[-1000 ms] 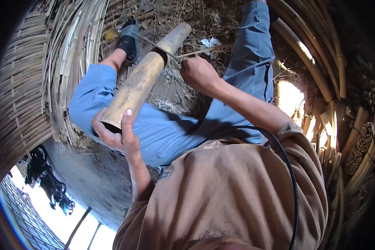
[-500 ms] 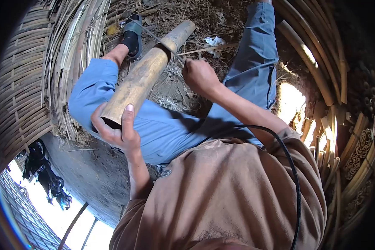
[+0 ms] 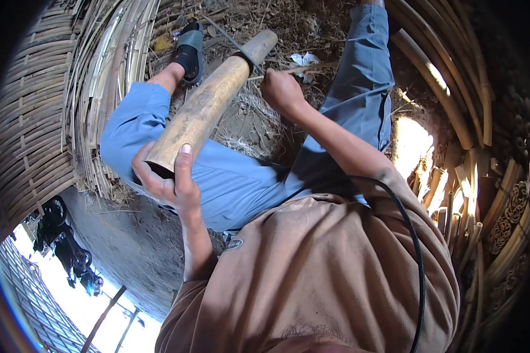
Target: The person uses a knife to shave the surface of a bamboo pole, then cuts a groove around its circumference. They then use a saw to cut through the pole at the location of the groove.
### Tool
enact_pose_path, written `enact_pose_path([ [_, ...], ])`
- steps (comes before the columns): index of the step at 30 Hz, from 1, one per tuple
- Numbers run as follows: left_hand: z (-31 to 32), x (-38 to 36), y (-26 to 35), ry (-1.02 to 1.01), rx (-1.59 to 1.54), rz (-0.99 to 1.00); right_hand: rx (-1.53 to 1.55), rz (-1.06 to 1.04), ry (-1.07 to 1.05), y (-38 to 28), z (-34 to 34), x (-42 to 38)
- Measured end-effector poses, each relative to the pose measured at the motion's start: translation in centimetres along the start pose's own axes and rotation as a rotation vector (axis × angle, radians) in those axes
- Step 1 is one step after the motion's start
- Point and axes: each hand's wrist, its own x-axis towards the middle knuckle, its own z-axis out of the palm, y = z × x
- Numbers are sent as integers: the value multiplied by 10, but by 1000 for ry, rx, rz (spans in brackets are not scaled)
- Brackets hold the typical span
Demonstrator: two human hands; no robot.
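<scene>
A thick bamboo pole (image 3: 201,106) slants up from my lap, its hollow near end toward me. My left hand (image 3: 169,176) is wrapped around that near end, thumb on top and fingers beneath. My right hand (image 3: 281,93) is a closed fist just right of the pole's far part. From the fist a long, narrow blade (image 3: 225,34) runs across the top of the pole, seen nearly edge-on; its handle is hidden in the fist. A dark band of shadow rings the bamboo beside the blade.
Split bamboo strips (image 3: 103,76) and a woven bamboo panel (image 3: 38,112) stand at left. Long bamboo poles (image 3: 433,70) curve along the right, above cut pieces (image 3: 453,206). A white scrap (image 3: 305,60) lies on the straw-strewn ground. A black cable (image 3: 409,223) crosses my shirt.
My right hand and the blade have shifted slightly farther along the bamboo pole, away from me. The left hand keeps its hold, moving only a little to the right.
</scene>
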Motion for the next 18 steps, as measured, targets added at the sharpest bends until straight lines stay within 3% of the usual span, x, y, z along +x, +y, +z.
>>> enact_pose_path([
  [4, -2, 1, -6, 3, -21, 17, 33, 72, -131, 3, -11, 34],
  [10, 2, -2, -5, 17, -37, -35, 104, 8, -96, -26, -26, -42],
  [13, 0, -2, -3, -6, -14, 22, -5, 38, -92, 7, -10, 11],
  [15, -5, -5, -2, -34, 6, 79, -8, 81, -198, 13, -26, 46],
  [18, -5, -4, -10, -59, 21, 141, -48, -39, -252, -6, -54, 26],
])
